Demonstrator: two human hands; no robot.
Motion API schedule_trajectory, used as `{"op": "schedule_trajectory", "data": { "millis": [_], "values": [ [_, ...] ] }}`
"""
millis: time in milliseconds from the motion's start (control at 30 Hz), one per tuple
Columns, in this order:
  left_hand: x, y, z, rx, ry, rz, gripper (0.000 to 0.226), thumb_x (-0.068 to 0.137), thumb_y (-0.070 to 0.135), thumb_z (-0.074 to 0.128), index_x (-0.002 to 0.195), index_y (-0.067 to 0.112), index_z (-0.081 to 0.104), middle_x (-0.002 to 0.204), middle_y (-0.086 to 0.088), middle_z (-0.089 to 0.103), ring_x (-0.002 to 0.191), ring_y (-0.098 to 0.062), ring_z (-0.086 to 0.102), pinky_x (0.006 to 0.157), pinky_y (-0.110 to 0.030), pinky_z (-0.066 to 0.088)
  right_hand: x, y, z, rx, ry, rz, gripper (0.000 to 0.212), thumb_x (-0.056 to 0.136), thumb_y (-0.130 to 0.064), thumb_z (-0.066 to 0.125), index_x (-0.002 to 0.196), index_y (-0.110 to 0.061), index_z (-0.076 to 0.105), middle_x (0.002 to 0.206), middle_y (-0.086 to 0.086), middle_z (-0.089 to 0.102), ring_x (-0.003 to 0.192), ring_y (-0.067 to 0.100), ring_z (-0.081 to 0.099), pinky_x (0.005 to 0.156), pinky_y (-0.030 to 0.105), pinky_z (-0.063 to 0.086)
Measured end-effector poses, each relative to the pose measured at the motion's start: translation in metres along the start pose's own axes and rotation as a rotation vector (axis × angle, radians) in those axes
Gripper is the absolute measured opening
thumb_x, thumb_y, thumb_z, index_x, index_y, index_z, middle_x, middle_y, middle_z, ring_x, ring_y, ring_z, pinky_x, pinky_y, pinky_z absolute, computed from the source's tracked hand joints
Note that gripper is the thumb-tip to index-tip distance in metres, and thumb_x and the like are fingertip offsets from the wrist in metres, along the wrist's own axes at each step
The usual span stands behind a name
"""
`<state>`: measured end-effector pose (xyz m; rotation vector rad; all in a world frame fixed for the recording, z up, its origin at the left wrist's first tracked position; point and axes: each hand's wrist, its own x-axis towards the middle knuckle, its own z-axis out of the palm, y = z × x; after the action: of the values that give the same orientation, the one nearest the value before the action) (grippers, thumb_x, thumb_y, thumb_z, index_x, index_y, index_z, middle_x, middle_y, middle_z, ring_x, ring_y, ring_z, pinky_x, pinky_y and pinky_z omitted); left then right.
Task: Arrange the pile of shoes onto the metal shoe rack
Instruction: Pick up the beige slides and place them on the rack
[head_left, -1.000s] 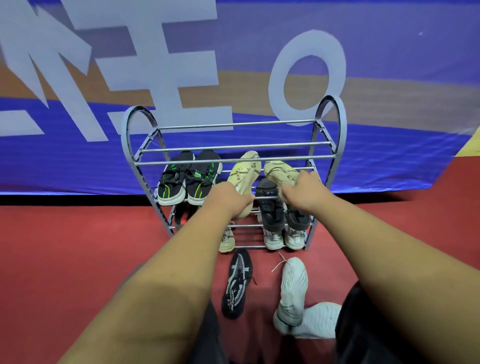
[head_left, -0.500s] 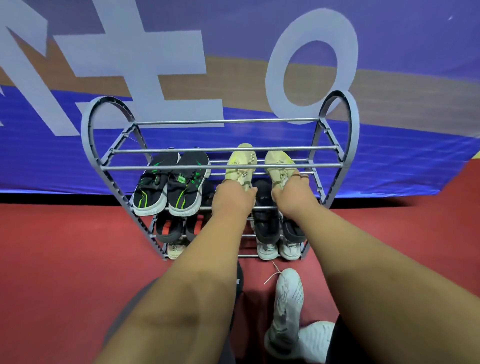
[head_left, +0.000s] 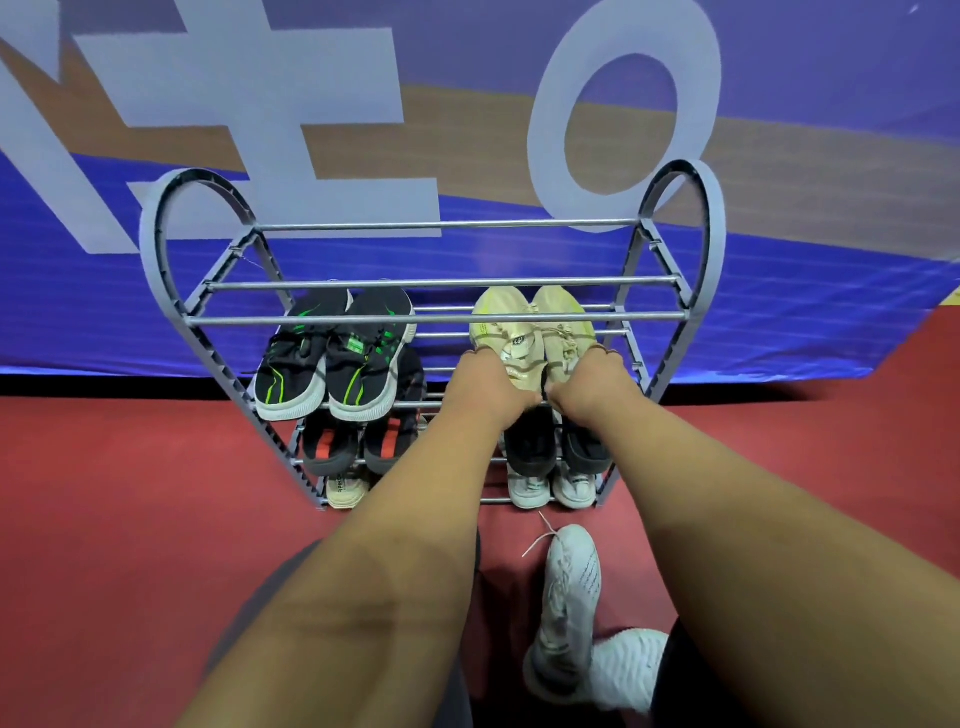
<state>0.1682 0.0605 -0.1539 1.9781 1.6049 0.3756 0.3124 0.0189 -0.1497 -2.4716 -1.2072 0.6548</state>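
Holding the heels of the yellow shoes (head_left: 530, 332), the left hand (head_left: 488, 387) and right hand (head_left: 592, 387) are gripping them (toes pointing away) on the metal shoe rack (head_left: 171, 249) shelf.

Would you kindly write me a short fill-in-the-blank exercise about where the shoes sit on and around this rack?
1. Both hands, left hand and right hand, grip the pair of ____ sneakers.
2. Beside them, on the same shelf of the metal shoe rack, sits a black pair with ____ accents.
3. The white sneaker with a loose lace lies on the ____ floor.

Missing words: cream; green; red
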Motion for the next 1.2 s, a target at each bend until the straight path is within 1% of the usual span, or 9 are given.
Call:
{"op": "schedule_trajectory", "data": {
  "millis": [200, 367, 500, 600, 867, 1000, 1100, 1133, 1200],
  "values": [
    [0.000, -0.008, 0.000, 0.031, -0.016, 0.066, 0.072, 0.077, 0.049, 0.088, 0.131, 0.012, 0.058, 0.128, -0.009, 0.064, 0.116, -0.031, 0.062, 0.089, -0.039, 0.051, -0.002, 0.002, -0.004, -0.058, 0.027, 0.008, 0.063, 0.095, -0.018, 0.069, 0.147, -0.003, 0.036, 0.148, 0.021, 0.041, 0.126, 0.042, 0.057, 0.091, 0.041, 0.048],
    [-0.006, -0.006, 0.001, 0.053, -0.055, 0.132, 0.043, 0.091, 0.029, 0.071, 0.127, 0.009, 0.055, 0.124, -0.014, 0.067, 0.109, -0.034, 0.063, 0.076, -0.036, 0.045, -0.005, 0.013, -0.019, -0.105, 0.044, -0.007, 0.057, 0.098, -0.025, 0.063, 0.145, -0.004, 0.040, 0.146, 0.019, 0.046, 0.127, 0.039, 0.057, 0.096, 0.044, 0.050],
    [-0.015, -0.006, -0.007, 0.057, -0.117, 0.182, 0.061, 0.088, 0.037, 0.074, 0.138, 0.011, 0.051, 0.123, -0.014, 0.060, 0.109, -0.035, 0.062, 0.086, -0.040, 0.051, -0.015, 0.013, -0.023, -0.151, 0.054, -0.013, 0.050, 0.099, -0.028, 0.057, 0.143, -0.007, 0.043, 0.142, 0.017, 0.048, 0.124, 0.041, 0.057, 0.092, 0.045, 0.052],
    [-0.023, -0.008, -0.011, 0.134, -0.175, 0.265, 0.072, 0.090, 0.025, 0.070, 0.157, 0.026, 0.042, 0.130, -0.016, 0.053, 0.117, -0.036, 0.060, 0.097, -0.041, 0.052, -0.023, 0.012, -0.023, -0.182, 0.046, -0.015, 0.050, 0.099, -0.023, 0.056, 0.144, -0.008, 0.043, 0.145, 0.017, 0.043, 0.124, 0.042, 0.055, 0.095, 0.047, 0.052],
    [-0.048, -0.012, -0.016, 0.331, -0.248, 0.277, 0.068, 0.090, 0.023, 0.063, 0.155, 0.030, 0.043, 0.140, -0.012, 0.046, 0.123, -0.037, 0.056, 0.104, -0.050, 0.050, -0.054, 0.000, -0.029, -0.229, 0.049, -0.035, 0.036, 0.096, -0.011, 0.056, 0.131, -0.004, 0.056, 0.144, 0.019, 0.046, 0.109, 0.036, 0.060, 0.080, 0.040, 0.047],
    [-0.067, -0.013, -0.026, 0.365, -0.247, 0.311, 0.052, 0.093, 0.031, 0.066, 0.141, 0.016, 0.054, 0.130, -0.015, 0.056, 0.113, -0.036, 0.061, 0.095, -0.046, 0.052, -0.087, -0.015, -0.016, -0.219, 0.087, -0.106, 0.039, 0.092, -0.021, 0.063, 0.129, -0.009, 0.059, 0.142, 0.014, 0.045, 0.123, 0.038, 0.055, 0.100, 0.048, 0.052],
    [-0.084, -0.012, -0.040, 0.407, -0.335, 0.302, 0.035, 0.096, 0.032, 0.063, 0.123, 0.010, 0.069, 0.123, -0.014, 0.070, 0.110, -0.034, 0.065, 0.084, -0.035, 0.049, -0.109, -0.019, 0.004, -0.304, -0.020, -0.273, 0.006, 0.090, -0.019, 0.063, 0.089, -0.013, 0.062, 0.120, 0.013, 0.064, 0.096, 0.035, 0.062, 0.080, 0.038, 0.054],
    [-0.088, -0.014, -0.044, 0.442, -0.395, 0.260, 0.030, 0.097, 0.030, 0.062, 0.116, 0.008, 0.072, 0.119, -0.014, 0.073, 0.105, -0.034, 0.067, 0.081, -0.033, 0.048, -0.115, -0.018, 0.012, -0.378, -0.107, -0.338, 0.012, 0.090, -0.019, 0.062, 0.080, -0.016, 0.058, 0.113, 0.013, 0.070, 0.088, 0.034, 0.062, 0.077, 0.036, 0.053],
    [-0.094, -0.024, -0.050, 0.514, -0.497, 0.137, 0.028, 0.098, 0.034, 0.065, 0.090, 0.008, 0.073, 0.105, -0.013, 0.076, 0.083, -0.030, 0.068, 0.075, -0.032, 0.049, -0.120, -0.012, 0.026, -0.522, -0.307, -0.360, 0.009, 0.094, -0.017, 0.060, 0.088, -0.014, 0.065, 0.114, 0.012, 0.072, 0.092, 0.035, 0.064, 0.081, 0.034, 0.054]
  ]
}}
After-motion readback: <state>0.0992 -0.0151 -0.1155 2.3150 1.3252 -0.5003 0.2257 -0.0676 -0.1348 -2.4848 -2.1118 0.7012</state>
